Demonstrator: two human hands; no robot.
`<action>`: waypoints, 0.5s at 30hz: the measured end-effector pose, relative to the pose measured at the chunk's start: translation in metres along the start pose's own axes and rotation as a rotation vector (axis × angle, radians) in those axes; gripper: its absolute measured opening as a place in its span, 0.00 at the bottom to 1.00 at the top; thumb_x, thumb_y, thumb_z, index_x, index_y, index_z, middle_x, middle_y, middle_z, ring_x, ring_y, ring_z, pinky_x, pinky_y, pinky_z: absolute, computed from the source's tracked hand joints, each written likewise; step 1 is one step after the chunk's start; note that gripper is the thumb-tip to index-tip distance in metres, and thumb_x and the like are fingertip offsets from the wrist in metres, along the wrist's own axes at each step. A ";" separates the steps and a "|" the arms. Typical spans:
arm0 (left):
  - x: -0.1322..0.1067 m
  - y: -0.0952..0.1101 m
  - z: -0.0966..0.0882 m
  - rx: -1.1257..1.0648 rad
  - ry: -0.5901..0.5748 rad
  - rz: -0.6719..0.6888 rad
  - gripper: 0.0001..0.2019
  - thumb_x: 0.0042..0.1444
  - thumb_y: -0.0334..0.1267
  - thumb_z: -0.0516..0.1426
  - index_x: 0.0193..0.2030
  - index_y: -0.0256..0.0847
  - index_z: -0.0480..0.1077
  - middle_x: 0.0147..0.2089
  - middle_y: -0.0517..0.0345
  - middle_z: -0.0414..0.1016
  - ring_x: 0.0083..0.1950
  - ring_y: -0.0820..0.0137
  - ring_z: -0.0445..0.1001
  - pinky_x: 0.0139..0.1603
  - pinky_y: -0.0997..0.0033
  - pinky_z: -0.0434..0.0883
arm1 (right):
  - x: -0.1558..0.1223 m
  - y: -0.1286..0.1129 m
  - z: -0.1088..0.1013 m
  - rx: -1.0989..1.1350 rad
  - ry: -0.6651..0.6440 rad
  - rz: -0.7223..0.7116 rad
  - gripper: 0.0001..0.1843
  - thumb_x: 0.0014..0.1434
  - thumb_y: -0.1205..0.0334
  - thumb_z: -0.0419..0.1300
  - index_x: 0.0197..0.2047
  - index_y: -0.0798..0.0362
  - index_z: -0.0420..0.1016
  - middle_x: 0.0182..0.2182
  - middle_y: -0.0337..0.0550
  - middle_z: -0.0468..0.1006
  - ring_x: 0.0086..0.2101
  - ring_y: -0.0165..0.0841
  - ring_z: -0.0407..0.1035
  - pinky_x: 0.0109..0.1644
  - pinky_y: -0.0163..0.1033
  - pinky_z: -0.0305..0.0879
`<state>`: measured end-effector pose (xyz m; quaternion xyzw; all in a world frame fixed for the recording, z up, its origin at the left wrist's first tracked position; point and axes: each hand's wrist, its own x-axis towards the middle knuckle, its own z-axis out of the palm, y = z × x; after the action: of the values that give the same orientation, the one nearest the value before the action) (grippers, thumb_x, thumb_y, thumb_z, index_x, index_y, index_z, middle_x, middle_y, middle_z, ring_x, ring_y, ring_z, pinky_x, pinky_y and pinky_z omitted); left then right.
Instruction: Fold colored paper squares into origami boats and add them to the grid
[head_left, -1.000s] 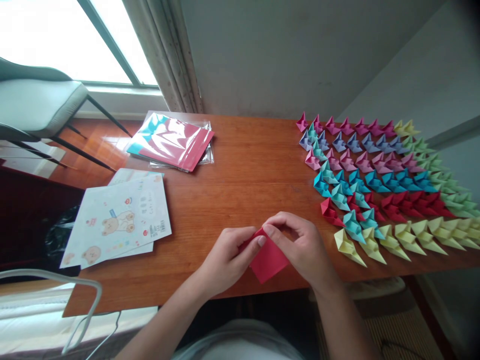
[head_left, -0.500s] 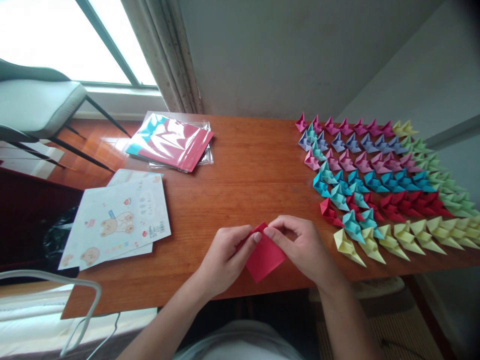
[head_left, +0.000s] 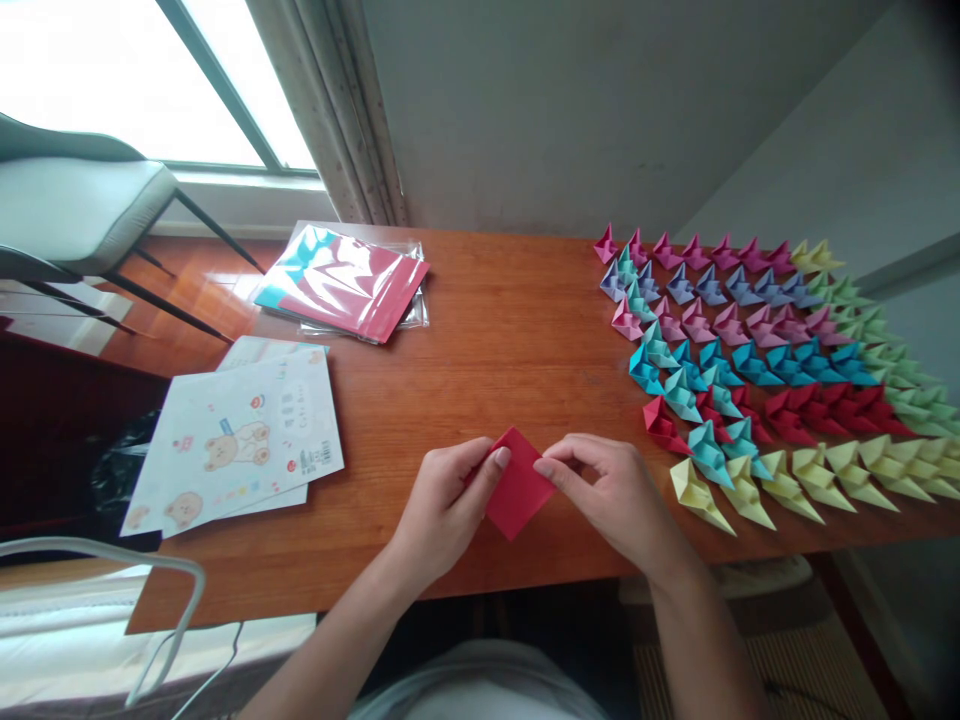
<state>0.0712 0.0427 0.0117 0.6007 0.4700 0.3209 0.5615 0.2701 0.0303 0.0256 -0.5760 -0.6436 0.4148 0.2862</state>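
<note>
A small red folded paper square (head_left: pixel 517 483) lies as a diamond near the front edge of the wooden table (head_left: pixel 480 330). My left hand (head_left: pixel 445 505) pinches its left corner with thumb and fingers. Its right corner is pinched by my right hand (head_left: pixel 609 492). Both hands rest low over the tabletop, one on each side of the paper.
Rows of several folded paper figures in pink, blue, red, green and yellow (head_left: pixel 757 370) fill the table's right side. A clear pack of coloured sheets (head_left: pixel 341 282) lies at the back left. Printed paper wrappers with bears (head_left: pixel 236 440) overhang the left edge. A grey chair (head_left: pixel 71 200) stands by the window.
The red paper has been moved slightly away from me and now shows as a full diamond; my fingertips have parted from its top to its two side corners.
</note>
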 end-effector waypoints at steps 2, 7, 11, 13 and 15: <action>0.000 0.000 0.000 0.008 0.002 0.007 0.21 0.68 0.47 0.53 0.25 0.40 0.62 0.22 0.65 0.60 0.25 0.76 0.57 0.26 0.74 0.55 | -0.001 0.001 0.000 -0.008 0.015 -0.004 0.14 0.66 0.53 0.60 0.32 0.49 0.78 0.28 0.40 0.80 0.31 0.35 0.72 0.35 0.37 0.65; 0.001 0.000 0.001 0.009 0.009 -0.001 0.21 0.68 0.47 0.53 0.25 0.39 0.64 0.22 0.65 0.61 0.24 0.76 0.58 0.26 0.75 0.56 | -0.002 0.004 0.000 -0.028 0.034 -0.052 0.13 0.67 0.54 0.59 0.33 0.49 0.78 0.30 0.39 0.80 0.32 0.34 0.73 0.37 0.37 0.65; 0.001 0.000 0.000 -0.040 0.017 -0.032 0.16 0.67 0.47 0.55 0.32 0.39 0.72 0.24 0.63 0.67 0.25 0.75 0.63 0.26 0.76 0.60 | -0.005 0.009 -0.005 -0.012 0.082 0.000 0.13 0.67 0.54 0.59 0.33 0.49 0.78 0.30 0.40 0.80 0.32 0.35 0.73 0.37 0.37 0.65; 0.001 -0.001 -0.001 -0.069 0.032 -0.039 0.14 0.66 0.46 0.56 0.37 0.39 0.75 0.26 0.61 0.72 0.26 0.74 0.67 0.27 0.76 0.64 | -0.007 0.012 -0.008 0.003 0.114 0.036 0.13 0.67 0.53 0.59 0.34 0.49 0.78 0.32 0.41 0.80 0.33 0.36 0.73 0.37 0.38 0.66; 0.001 -0.003 -0.001 -0.073 0.042 -0.038 0.13 0.66 0.46 0.57 0.40 0.39 0.76 0.27 0.60 0.74 0.27 0.73 0.70 0.28 0.76 0.66 | -0.009 0.015 -0.010 0.020 0.130 0.054 0.13 0.67 0.52 0.59 0.34 0.50 0.79 0.32 0.42 0.80 0.34 0.36 0.73 0.37 0.38 0.66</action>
<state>0.0694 0.0435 0.0088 0.5639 0.4810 0.3399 0.5789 0.2880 0.0232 0.0186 -0.6162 -0.6036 0.3904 0.3218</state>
